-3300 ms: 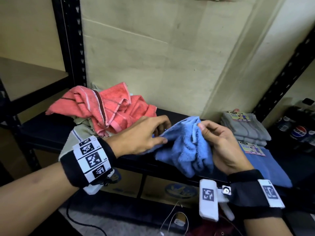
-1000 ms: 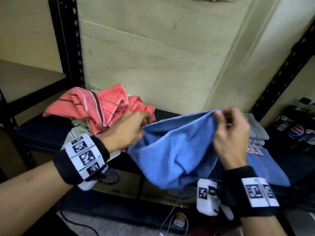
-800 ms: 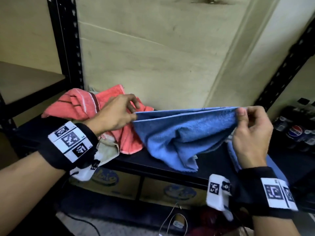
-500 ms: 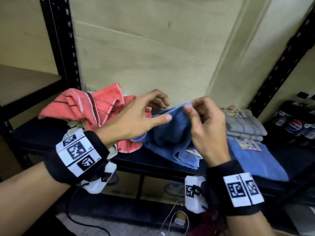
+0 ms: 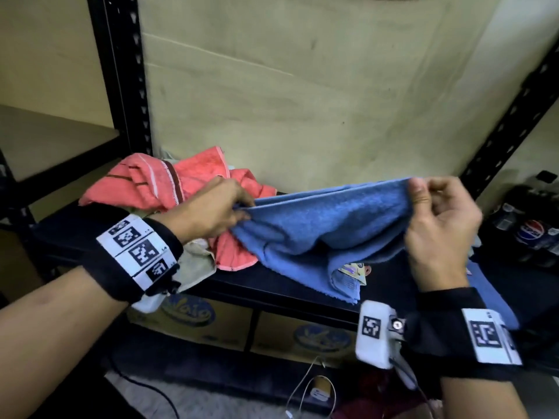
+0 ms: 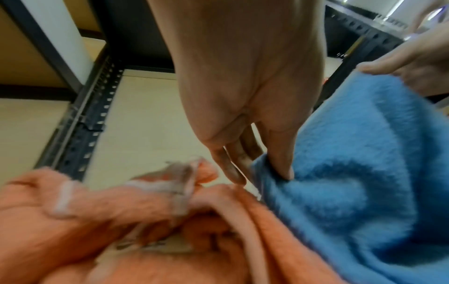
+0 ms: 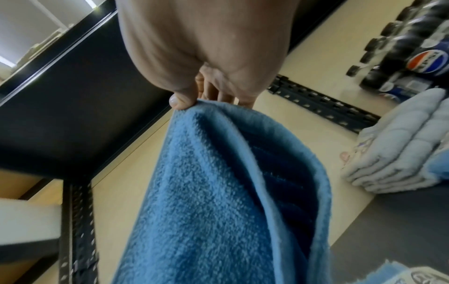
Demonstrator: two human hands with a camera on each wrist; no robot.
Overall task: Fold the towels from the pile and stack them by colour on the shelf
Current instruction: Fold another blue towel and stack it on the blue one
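A blue towel (image 5: 326, 228) hangs doubled over, stretched between both hands above the dark shelf (image 5: 272, 285). My left hand (image 5: 239, 211) pinches its left end (image 6: 279, 173) just right of the pile. My right hand (image 5: 423, 195) pinches the right end (image 7: 194, 103) between thumb and fingers, held slightly higher. The pile of coral striped towels (image 5: 169, 182) lies at the shelf's left, with a pale towel (image 5: 193, 264) under it. In the right wrist view a folded grey stack (image 7: 398, 142) sits at the right, and a folded blue towel (image 5: 490, 291) lies behind my right wrist.
Black perforated shelf posts (image 5: 127, 74) stand at left and right (image 5: 514, 113). Dark soda bottles (image 5: 532, 231) stand at the far right. Cardboard boxes (image 5: 217, 322) sit below the shelf, with white cables (image 5: 314, 391) on the floor.
Half a second ago the hands were close together at the towel's top edge. They have since moved apart, pulling the folded blue towel taut between them.
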